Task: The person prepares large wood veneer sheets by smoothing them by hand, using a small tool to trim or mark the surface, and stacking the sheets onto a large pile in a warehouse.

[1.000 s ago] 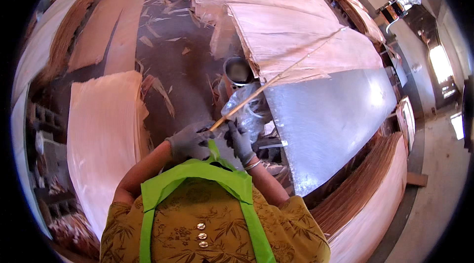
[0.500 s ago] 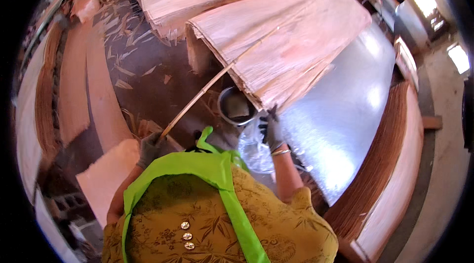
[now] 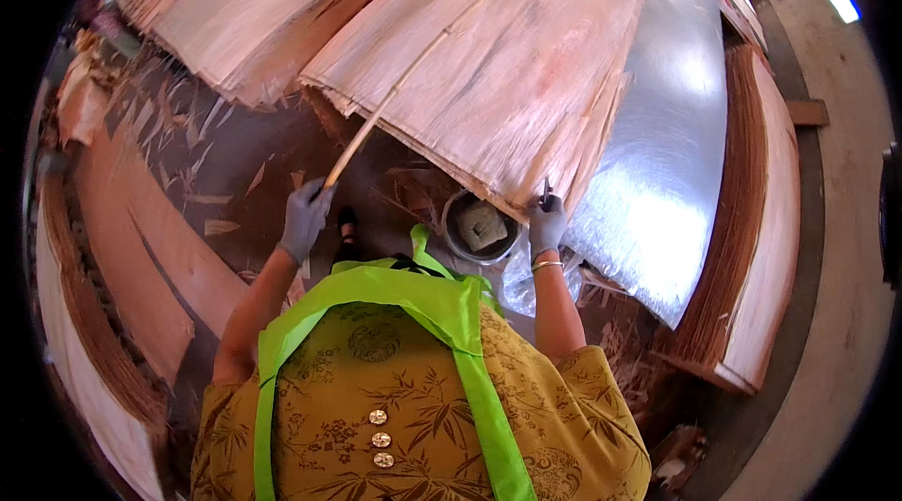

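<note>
My left hand [image 3: 304, 219], in a grey glove, is closed around the near end of a long thin bamboo stick [image 3: 399, 86]. The stick slants away over a stack of pale wood veneer sheets [image 3: 526, 69]. My right hand [image 3: 548, 227], also gloved and with a bracelet at the wrist, is closed at the near right corner of that stack. A small dark piece pokes up from its fingers; whether it is a tool or a dark fingertip of the glove I cannot make out. Between my hands sits a round metal basin [image 3: 452, 240] with a greyish block [image 3: 483, 227] in it.
A shiny metal sheet [image 3: 662, 139] lies right of the veneer, with another tall veneer stack [image 3: 766, 219] beyond it. Clear plastic [image 3: 520, 283] lies by the basin. More veneer stacks [image 3: 235, 12] stand far left; long strips [image 3: 141, 219] and scraps [image 3: 221, 227] lie left.
The view has shifted, and the veneer shows nearer. My left hand has come forward with the stick. My right hand has gone from spread fingers to closed at the stack's corner.
</note>
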The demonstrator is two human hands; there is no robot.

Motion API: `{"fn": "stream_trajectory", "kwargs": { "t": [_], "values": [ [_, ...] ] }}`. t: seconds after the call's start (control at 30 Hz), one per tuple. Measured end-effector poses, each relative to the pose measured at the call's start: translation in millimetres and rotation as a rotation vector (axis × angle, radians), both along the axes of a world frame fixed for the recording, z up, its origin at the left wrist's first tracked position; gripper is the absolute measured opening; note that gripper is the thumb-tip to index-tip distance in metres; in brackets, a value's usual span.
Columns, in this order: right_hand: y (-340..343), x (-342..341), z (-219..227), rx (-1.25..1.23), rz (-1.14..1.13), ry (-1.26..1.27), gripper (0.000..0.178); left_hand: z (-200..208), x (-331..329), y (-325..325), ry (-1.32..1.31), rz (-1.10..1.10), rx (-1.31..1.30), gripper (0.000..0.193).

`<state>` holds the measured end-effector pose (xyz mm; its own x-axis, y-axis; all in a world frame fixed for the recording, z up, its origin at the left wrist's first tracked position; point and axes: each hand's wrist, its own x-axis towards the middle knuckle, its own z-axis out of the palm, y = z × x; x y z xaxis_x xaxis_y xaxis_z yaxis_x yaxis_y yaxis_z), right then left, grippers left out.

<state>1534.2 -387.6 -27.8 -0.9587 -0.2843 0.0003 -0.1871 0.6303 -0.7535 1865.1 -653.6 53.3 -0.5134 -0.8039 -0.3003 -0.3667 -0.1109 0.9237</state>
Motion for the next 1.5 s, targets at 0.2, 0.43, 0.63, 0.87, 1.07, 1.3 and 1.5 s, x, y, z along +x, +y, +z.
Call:
{"fn": "stream_trajectory", "kwargs": {
  "t": [0.2,0.43,0.63,0.87,1.07,1.3,1.5],
  "values": [
    [-24,14,11,0.195,-0.237,0.031,0.034,-20,-45,-102,-0.005,-0.184,0.172,0.019],
    [-46,25,31,0.338,-0.366,0.056,0.032,-44,-25,-169,-0.080,-0.337,0.305,0.020],
    [-72,44,64,0.516,-0.439,0.155,0.025,-61,-15,-202,-0.140,-0.432,0.290,0.021],
    [-76,48,78,0.598,-0.385,0.309,0.023,-67,-16,-203,-0.121,-0.473,0.327,0.022],
    [-68,46,65,0.518,-0.372,0.432,0.027,-57,-19,-202,-0.134,-0.472,0.337,0.019],
    [-59,37,47,0.391,-0.378,0.155,0.025,-58,-21,-200,-0.183,-0.445,0.303,0.019],
    [-55,37,27,0.410,-0.491,0.202,0.029,-55,-24,-196,-0.190,-0.446,0.274,0.021]
  ]
}}
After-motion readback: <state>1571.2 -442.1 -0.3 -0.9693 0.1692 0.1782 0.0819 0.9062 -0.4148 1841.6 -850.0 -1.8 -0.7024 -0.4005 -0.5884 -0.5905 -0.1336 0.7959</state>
